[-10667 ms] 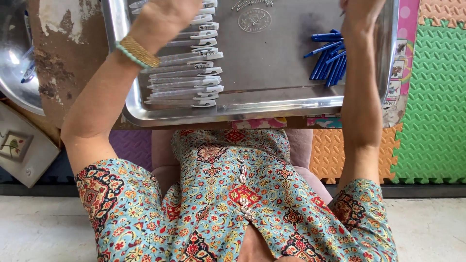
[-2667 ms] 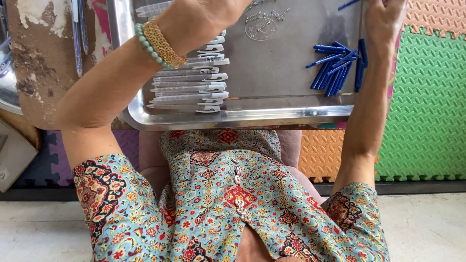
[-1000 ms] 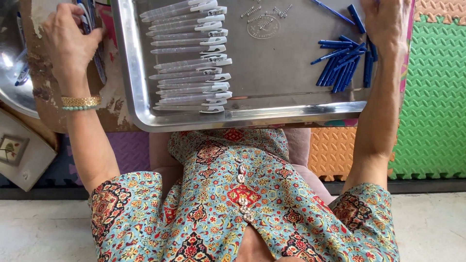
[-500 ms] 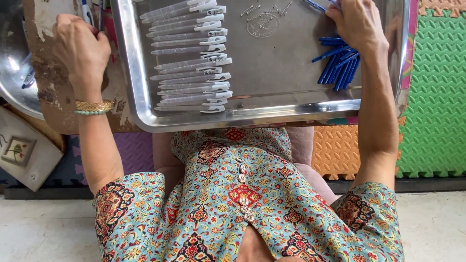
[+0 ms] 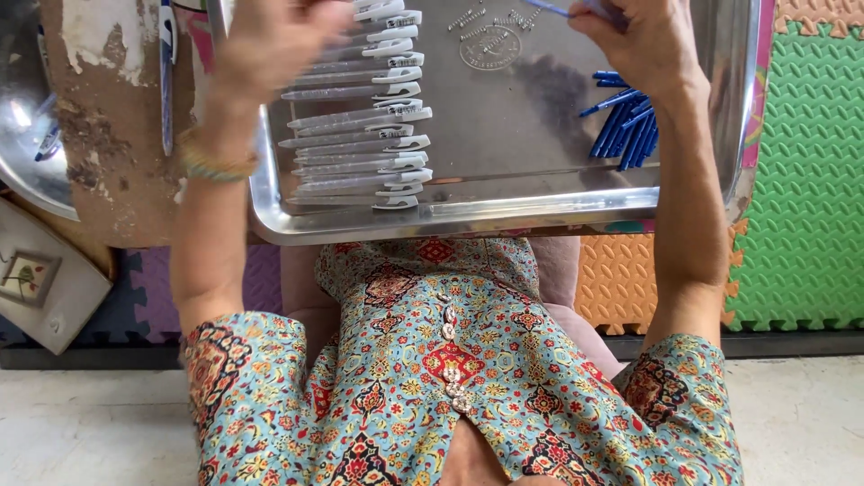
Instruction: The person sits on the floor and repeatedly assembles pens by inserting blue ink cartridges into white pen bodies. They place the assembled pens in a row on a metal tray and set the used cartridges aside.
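Hands meet over the far edge of the steel tray, and this looks like pen assembly in full swing. The right hand is closed in a pinch on a thin blue refill, its tip pointing left toward the other hand. The left hand is blurred with motion near the tray's far left corner; I cannot tell how far it is closed or whether it holds anything. Just beside it the clear pen barrels lie in a tidy row down the tray's left side, white clips all pointing right. The spare blue refills sit heaped by the right edge, and tiny springs are scattered near the far edge. To do it well, I'd say: steady the left hand first, line the refill up straight with a barrel's open end, and feed it gently without bending it.
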